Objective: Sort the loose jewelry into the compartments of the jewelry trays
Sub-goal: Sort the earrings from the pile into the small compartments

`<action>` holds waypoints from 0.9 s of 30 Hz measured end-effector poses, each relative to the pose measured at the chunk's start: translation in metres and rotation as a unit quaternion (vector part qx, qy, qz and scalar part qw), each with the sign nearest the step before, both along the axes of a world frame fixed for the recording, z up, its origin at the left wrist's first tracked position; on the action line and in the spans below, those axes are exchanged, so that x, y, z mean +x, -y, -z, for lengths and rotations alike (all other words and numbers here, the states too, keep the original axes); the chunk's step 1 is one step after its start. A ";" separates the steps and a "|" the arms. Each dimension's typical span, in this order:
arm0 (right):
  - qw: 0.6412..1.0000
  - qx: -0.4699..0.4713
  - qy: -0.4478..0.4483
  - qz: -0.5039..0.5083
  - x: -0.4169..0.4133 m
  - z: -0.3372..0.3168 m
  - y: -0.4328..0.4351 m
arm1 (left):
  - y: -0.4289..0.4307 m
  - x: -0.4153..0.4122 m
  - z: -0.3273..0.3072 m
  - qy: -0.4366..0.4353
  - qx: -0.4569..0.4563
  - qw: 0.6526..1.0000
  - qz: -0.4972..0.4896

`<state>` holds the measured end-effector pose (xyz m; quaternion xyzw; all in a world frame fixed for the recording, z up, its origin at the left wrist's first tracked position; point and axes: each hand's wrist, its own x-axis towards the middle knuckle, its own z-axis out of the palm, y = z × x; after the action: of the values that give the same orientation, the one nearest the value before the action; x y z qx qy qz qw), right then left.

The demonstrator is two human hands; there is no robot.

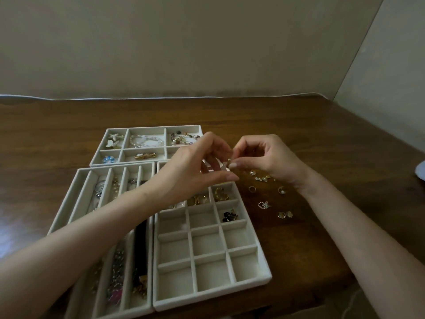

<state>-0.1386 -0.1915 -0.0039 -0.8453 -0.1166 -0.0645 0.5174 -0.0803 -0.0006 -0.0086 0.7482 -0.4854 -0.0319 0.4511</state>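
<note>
Bench: a brown wooden bench (pixel 322 139) carries everything, with three trays on its left half and loose pieces on bare wood to the right.
Long-slot tray: a pale grey velvet tray with long narrow slots (pixel 62 210) sits near left. It holds chains and a dark strap, and the left forearm crosses above it.
Grid tray: a pale grey velvet tray of square cells (pixel 211 299) lies just right of the slotted one. Gold rings and black pieces fill a few far cells, and the near rows hold nothing.
Far tray: a pale grey six-compartment tray (pixel 147 127) sits behind both, holding bead bracelets and brooches.
Left hand: the left hand (pixel 195 171) hovers over the far end of the grid tray, its grip pressed on the held item.
Right hand: the right hand (pixel 269 157) hangs over the loose pieces, thumb and forefinger pinching the same item from the right.
Loose pile: scattered small gold earrings and charms (pixel 264 204) lie just right of the grid tray, apart from one another.
Held item: a small gold-and-white piece of jewelry (pixel 227 163) is held between both grips, above the grid tray's far right corner. It is too small to tell its long axis.
Deciding relation: the bare cells lie nearer and slightly left of the grip, so the left hand looks better placed to drop it.
</note>
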 end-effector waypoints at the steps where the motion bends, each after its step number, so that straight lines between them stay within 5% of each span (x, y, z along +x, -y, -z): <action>1: 1.000 0.000 -0.004 -0.008 0.001 0.002 -0.002 | 0.000 -0.001 0.000 -0.002 -0.005 1.000 -0.007; 6: 0.999 -0.022 -0.036 0.003 0.001 0.001 0.004 | -0.003 0.002 -0.003 -0.020 -0.016 1.000 -0.009; 15: 0.946 -0.269 -0.136 0.115 -0.001 0.000 0.041 | -0.016 0.012 -0.012 -0.022 0.123 0.987 0.101; 27: 0.939 -0.296 -0.136 0.111 0.002 0.002 0.039 | -0.019 0.007 -0.018 -0.010 0.210 0.964 0.165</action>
<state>-0.1364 -0.2303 -0.0060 -0.9686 0.0357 0.0316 0.2440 -0.0728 0.0186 0.0093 0.7353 -0.5802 -0.2142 0.2771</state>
